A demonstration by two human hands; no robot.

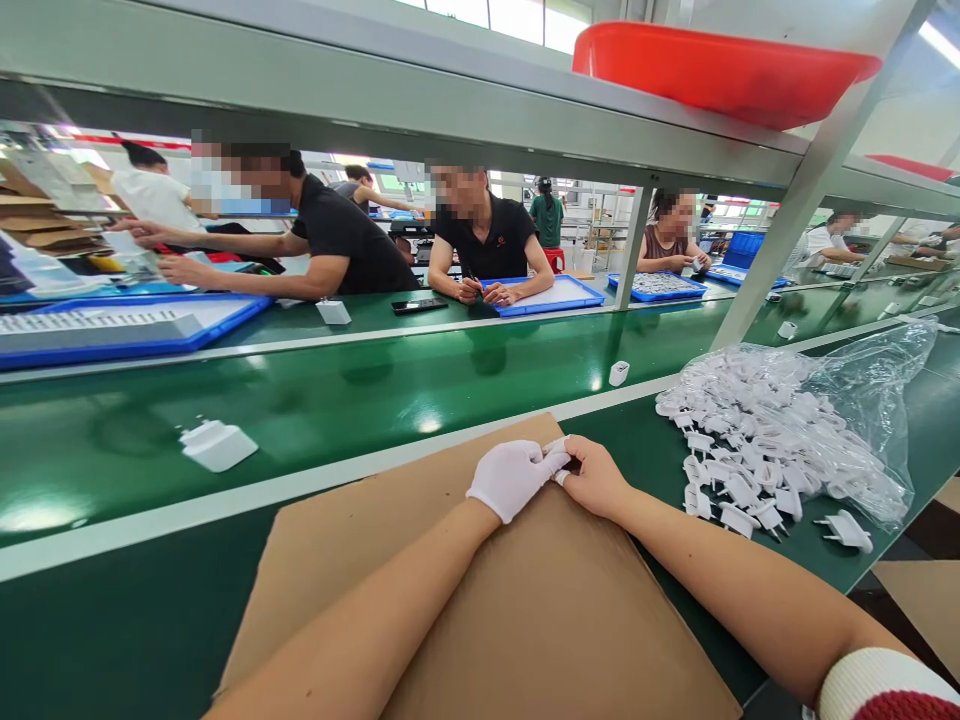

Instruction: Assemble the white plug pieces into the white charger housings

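Observation:
My left hand [512, 477], in a white glove, and my bare right hand [596, 478] meet over a brown cardboard sheet [480, 610] on the green bench. Both are curled together around a small piece between the fingertips, too hidden to name. White tape wraps my right fingertips. A heap of white plug parts [750, 440] lies just right of my right hand, spilling from a clear plastic bag [874, 385].
A white charger body [218, 445] and a smaller one [618, 373] ride the green conveyor belt [360, 400]. Across it, several people work over blue trays [551, 295]. A red bin [712, 70] sits on the shelf overhead. A steel post [795, 215] slants at right.

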